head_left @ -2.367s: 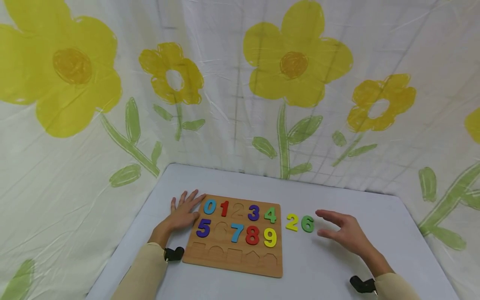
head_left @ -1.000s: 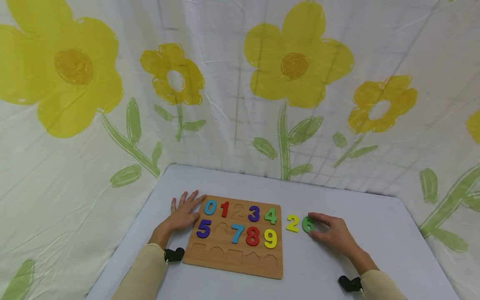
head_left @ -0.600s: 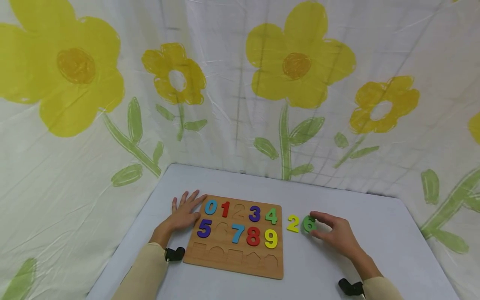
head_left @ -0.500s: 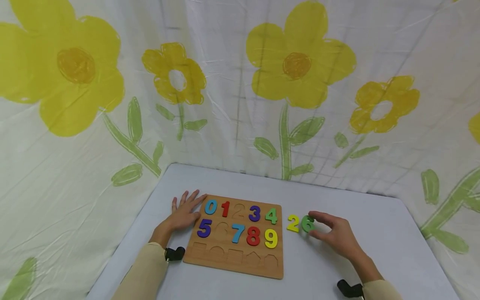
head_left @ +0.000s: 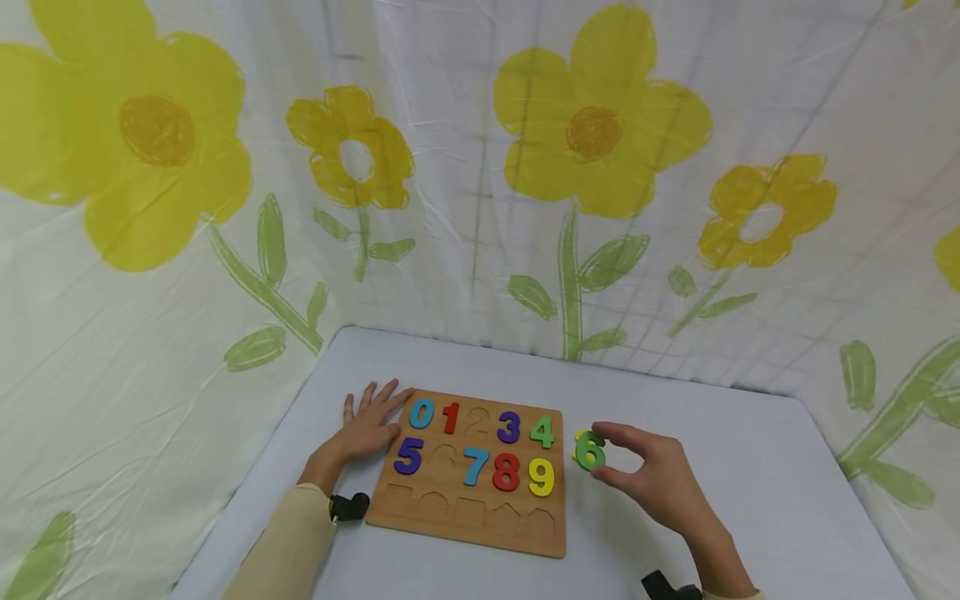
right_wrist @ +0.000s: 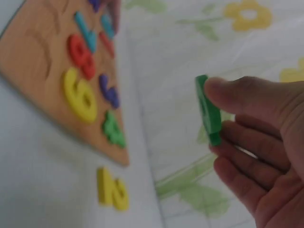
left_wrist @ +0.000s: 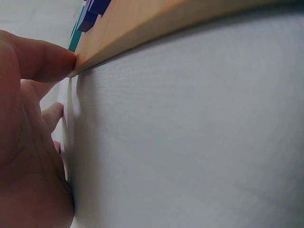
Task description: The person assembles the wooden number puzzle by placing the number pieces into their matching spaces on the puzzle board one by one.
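Note:
My right hand pinches a green number 6 between thumb and fingers. In the right wrist view the piece is held up off the table, seen nearly edge-on. In the head view it overlaps a yellow number 2, which lies on the table just right of the wooden number board. My left hand rests at the board's upper left edge with fingers spread, its thumb against the side. Coloured digits fill most slots; the 2 recess and the 6 recess are bare.
Along the board's bottom row run several bare shape recesses. A white table carries everything. Behind it hangs a white curtain printed with yellow flowers.
My right hand has reached the green 6, pinched it, lifted it off the table and carried it left over the yellow 2. The left hand and board have stayed put.

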Demonstrator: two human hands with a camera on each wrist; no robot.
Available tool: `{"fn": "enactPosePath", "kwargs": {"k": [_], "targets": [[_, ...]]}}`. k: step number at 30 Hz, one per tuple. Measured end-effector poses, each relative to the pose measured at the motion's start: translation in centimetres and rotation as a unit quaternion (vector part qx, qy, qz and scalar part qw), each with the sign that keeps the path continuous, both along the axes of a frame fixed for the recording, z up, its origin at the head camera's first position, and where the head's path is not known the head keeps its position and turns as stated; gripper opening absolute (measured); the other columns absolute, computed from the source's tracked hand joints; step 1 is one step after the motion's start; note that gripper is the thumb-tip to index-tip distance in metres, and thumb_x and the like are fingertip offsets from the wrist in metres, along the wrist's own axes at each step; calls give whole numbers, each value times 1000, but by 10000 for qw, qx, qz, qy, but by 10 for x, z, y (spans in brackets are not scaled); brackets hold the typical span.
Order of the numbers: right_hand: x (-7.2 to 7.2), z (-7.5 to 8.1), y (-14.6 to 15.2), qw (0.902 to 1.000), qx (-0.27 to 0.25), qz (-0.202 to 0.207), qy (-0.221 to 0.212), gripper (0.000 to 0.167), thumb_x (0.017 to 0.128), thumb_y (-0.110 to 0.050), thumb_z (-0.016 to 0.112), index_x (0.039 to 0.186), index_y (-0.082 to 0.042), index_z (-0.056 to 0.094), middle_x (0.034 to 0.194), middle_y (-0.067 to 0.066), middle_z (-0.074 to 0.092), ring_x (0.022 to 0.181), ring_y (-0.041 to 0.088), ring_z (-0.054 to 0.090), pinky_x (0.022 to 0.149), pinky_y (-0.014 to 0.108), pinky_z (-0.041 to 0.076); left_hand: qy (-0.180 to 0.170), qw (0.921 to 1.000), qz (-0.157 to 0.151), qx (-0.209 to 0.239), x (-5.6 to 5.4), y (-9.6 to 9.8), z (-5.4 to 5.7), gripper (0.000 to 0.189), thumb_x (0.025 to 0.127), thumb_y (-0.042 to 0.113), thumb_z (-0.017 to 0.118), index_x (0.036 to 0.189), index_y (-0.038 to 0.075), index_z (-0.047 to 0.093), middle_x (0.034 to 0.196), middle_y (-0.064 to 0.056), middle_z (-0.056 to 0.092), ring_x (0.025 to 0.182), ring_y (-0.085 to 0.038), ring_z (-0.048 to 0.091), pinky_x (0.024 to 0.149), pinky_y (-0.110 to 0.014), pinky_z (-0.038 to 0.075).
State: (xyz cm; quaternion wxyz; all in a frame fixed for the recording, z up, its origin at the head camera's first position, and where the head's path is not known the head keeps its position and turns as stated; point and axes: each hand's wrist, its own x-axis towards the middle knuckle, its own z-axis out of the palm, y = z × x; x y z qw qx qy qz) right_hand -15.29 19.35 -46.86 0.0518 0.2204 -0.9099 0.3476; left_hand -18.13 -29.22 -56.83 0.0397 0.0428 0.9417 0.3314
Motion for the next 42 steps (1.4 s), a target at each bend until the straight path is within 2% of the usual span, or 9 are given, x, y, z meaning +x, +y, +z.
{"fn": "enactPosePath", "kwargs": {"k": [8,16,21,25,28,33,34,36,42], "targets": [[16,19,-39,9996,-207,105,-169,56,84,-21,96,137,-23,77,127,-13,80,121,21,77,101,53,63,-41,10000,0,-24,0,-1,-1,72,99,18,57,169,13,41,182,-23,20,167,-55,-5,124,-76,-22],[19,29,-70,9971,-632,413,-129,54,85,-23,96,136,-25,78,130,-11,80,123,24,77,102,53,62,-20,9999,-97,38,3,-1,6,72,99,20,56,169,16,43,181,-23,20,167,-56,-4,124,-77,-20],[19,30,-95,9932,-866,761,-143,53,85,-20,95,135,-25,79,129,-11,80,121,18,77,100,39,63,-118,9999,-67,-73,3,-1,7,71,100,19,55,170,15,41,182,-22,19,168,-54,-5,125,-75,-20],[17,24,-118,9908,-938,971,-80,51,84,-18,95,133,-21,80,119,-8,83,105,14,76,83,26,60,-220,9997,-59,-95,4,3,14,71,100,16,56,170,14,41,182,-22,18,167,-55,-4,125,-77,-19],[15,17,-134,9899,-911,1082,-102,51,86,-20,94,135,-20,79,120,-6,83,103,14,75,75,25,58,-271,9995,-61,-136,5,5,18,71,100,14,56,170,13,42,182,-22,19,168,-55,-4,125,-77,-18],[9,2,-154,9864,-1020,1289,-39,54,87,-19,94,137,-17,77,129,-3,82,114,18,78,89,40,66,-318,9992,-70,-240,5,7,19,71,100,14,55,170,13,42,182,-22,19,168,-55,-3,125,-78,-16],[8,-1,-157,9857,-1042,1326,-8,53,86,-18,94,137,-15,77,129,-1,82,115,19,78,96,44,65,-325,9992,-70,-241,5,7,19,71,100,14,55,170,13,42,182,-22,18,168,-55,-3,125,-78,-16],[5,-9,-163,9849,-1077,1353,-64,53,87,-18,94,136,-13,77,130,0,81,120,20,77,101,50,63,-318,9992,-71,-240,5,7,20,71,100,14,55,169,13,42,182,-22,19,167,-56,-3,125,-79,-16],[-2,-30,-181,9870,-756,1365,-392,54,90,-25,92,140,-14,75,139,-2,77,130,23,73,107,50,60,-292,9993,-74,-221,5,5,21,71,99,13,55,169,12,42,182,-24,19,167,-57,-2,124,-79,-16]]}}
